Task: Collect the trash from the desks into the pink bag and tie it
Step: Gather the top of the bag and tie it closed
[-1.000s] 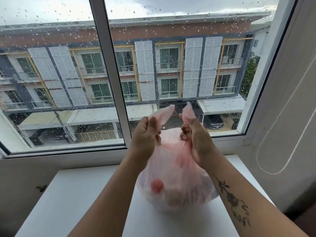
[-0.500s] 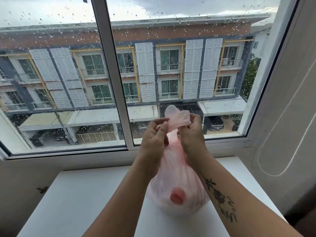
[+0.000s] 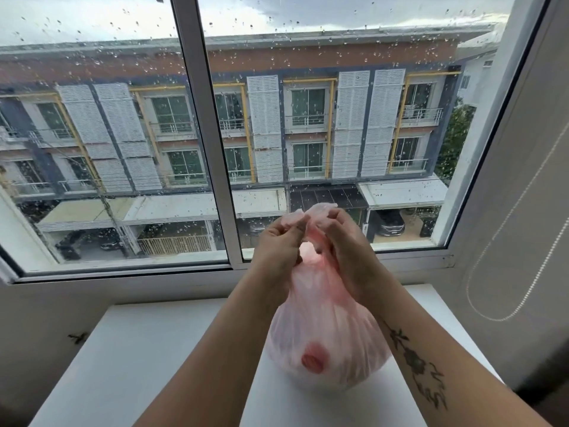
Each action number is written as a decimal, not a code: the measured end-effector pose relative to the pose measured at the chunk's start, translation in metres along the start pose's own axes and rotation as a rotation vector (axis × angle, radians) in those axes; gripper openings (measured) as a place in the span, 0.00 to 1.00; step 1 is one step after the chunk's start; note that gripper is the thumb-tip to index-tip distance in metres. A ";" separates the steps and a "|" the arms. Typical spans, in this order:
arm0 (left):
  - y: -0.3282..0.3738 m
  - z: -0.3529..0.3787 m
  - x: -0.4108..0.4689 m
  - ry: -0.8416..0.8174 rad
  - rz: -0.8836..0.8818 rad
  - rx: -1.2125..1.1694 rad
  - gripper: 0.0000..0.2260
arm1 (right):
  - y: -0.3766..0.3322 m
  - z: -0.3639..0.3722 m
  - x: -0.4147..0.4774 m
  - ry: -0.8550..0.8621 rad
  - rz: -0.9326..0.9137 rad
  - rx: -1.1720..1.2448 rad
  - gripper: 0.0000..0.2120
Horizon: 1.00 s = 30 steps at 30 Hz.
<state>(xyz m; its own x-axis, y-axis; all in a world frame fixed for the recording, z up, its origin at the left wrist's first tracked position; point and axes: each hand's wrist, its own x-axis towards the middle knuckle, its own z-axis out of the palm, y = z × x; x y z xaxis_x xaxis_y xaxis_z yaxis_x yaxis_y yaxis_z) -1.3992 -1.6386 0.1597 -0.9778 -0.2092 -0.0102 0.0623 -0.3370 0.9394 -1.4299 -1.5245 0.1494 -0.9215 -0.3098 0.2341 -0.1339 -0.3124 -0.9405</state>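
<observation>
Head view: the fingers [image 3: 296, 225] of the left hand [image 3: 278, 243] are curled and pinch one twisted ear of the pink bag [image 3: 326, 340]. Those of the right hand [image 3: 346, 241] pinch the other ear just beside it, so both hands hold plastic and neither is spread. The two ears [image 3: 320, 208] meet above the knuckles, and their crumpled ends poke up between the hands. Whether a knot is already drawn tight there cannot be told.

Below the hands the neck of the bag is gathered narrow. It then swells into a rounded, full body that stands on the white worktop [image 3: 147, 365], right of its middle, in front of the person. Through the thin film a red round item [image 3: 312, 361] shows low on the near side; the rest of the contents is only a pale blur.

Both forearms reach in from the lower edge, the right one bearing a dark flower tattoo [image 3: 414, 363]. Behind the worktop rises a window [image 3: 204, 155] with a white frame, its glass dotted with raindrops. Beyond it stands a building [image 3: 351, 124] with white shutters. A bead cord [image 3: 505, 282] hangs in a loop against the wall at the right.
</observation>
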 end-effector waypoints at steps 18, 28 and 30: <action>-0.008 -0.010 0.009 0.157 0.453 0.381 0.16 | -0.011 -0.014 0.022 -0.186 0.149 -0.547 0.14; -0.004 -0.020 0.015 0.115 0.402 0.420 0.16 | -0.013 -0.025 0.017 -0.534 0.320 -0.246 0.14; -0.004 -0.023 0.016 0.115 0.376 0.405 0.16 | -0.014 -0.023 0.016 -0.480 0.323 -0.172 0.14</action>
<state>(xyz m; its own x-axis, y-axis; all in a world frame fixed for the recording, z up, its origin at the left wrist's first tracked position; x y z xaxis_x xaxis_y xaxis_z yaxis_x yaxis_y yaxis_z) -1.4109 -1.6618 0.1484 -0.8734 -0.3533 0.3351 0.2989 0.1544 0.9417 -1.4512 -1.5043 0.1611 -0.6635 -0.7479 -0.0227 0.0316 0.0023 -0.9995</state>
